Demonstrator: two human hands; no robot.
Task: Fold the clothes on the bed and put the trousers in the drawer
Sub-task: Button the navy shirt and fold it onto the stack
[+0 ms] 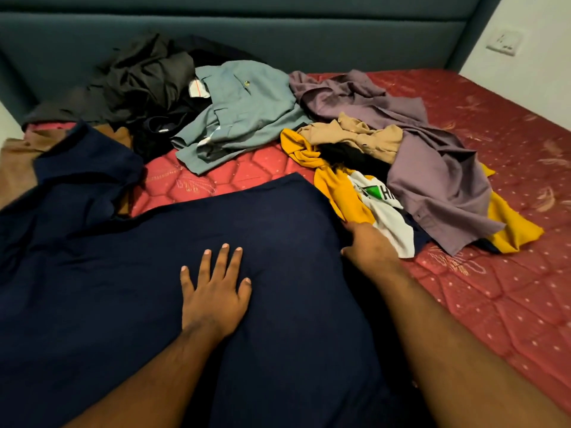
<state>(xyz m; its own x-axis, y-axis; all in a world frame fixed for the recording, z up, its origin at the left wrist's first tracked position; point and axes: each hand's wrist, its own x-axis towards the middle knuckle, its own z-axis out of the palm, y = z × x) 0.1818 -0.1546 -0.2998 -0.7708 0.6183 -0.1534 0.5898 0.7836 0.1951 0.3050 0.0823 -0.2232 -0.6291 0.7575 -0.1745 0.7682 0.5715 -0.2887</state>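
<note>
Navy garment lies spread flat, left hand fingers splayed on it, right hand fingers gripping its edge.

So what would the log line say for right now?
step: smoothing navy garment | left hand: flat on it | right hand: grips its right edge | other clothes: unfolded

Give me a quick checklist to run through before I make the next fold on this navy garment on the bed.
1. Navy garment spread flat on the mattress: ok, only light wrinkles.
2. Left hand pressing flat on the cloth as an anchor: ok.
3. Right hand has the garment's right edge: cannot tell, its fingertips are hidden.
4. Right edge free of other clothes: not ok, the yellow garment and white printed shirt lie against it.
5. Far left part lying flat: not ok, it is bunched over a brown garment.
</note>
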